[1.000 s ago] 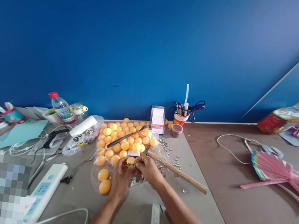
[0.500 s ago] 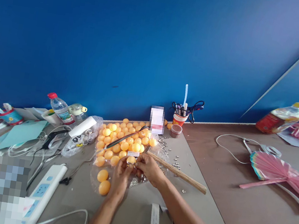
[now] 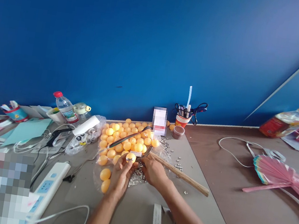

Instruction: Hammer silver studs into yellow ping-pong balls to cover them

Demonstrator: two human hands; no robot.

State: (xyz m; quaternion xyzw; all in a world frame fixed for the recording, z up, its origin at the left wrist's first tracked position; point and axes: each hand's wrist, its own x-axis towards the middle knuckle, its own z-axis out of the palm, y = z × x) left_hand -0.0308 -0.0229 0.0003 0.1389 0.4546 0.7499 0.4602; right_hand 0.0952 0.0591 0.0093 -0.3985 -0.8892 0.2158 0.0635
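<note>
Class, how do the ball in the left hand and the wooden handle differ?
The ball is round and orange; the wooden handle is long, straight and brown. The ball is held in the left hand, while the wooden handle lies slanting on the table. Both are close to the right hand.

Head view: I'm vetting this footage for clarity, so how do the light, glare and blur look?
In the head view, the blue panel brightens to a pale sheen at upper right; some orange balls there catch bright highlights; pixelation hides the same view's lower-left corner, and its print on the white label is too soft to read.
</note>
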